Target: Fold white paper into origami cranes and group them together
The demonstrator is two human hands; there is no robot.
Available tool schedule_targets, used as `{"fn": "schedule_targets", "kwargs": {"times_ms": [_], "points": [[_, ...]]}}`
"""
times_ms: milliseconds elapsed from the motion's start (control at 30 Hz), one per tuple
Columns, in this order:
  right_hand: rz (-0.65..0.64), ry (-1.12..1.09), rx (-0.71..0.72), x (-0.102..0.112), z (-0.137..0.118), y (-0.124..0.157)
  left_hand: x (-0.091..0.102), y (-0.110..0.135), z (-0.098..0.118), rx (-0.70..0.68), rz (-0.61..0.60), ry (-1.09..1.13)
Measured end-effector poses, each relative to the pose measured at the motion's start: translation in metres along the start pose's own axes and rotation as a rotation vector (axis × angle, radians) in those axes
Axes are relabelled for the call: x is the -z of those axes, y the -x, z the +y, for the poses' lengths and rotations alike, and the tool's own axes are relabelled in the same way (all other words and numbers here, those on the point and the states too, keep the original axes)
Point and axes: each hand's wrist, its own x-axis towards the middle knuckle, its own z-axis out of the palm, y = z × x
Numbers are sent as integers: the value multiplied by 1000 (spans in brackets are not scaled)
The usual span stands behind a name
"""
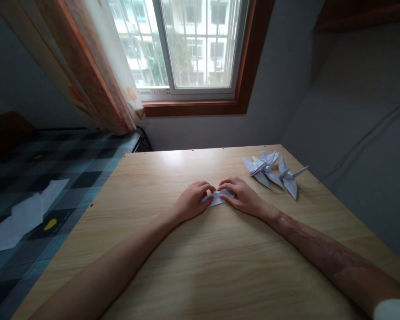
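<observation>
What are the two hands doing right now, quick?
Left hand: fingers curled, pinching the left end of the folded paper on the table.
Right hand: fingers curled, pinching its right end.

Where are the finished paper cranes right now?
In the head view, the paper cranes lie near the far right corner of the table, just beyond the right hand, which shares a small folded paper with the left hand.

A small folded white paper (216, 198), creased into a narrow, flat strip-like shape, lies on the light wooden table (220, 266) near its middle. It runs left to right, and both its ends are hidden.
</observation>
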Motion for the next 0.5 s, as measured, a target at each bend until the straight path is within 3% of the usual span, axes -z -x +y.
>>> {"fn": "schedule_targets", "kwargs": {"times_ms": [500], "points": [[63, 27, 63, -1, -3, 4, 3, 3, 4, -106, 13, -108]]}}
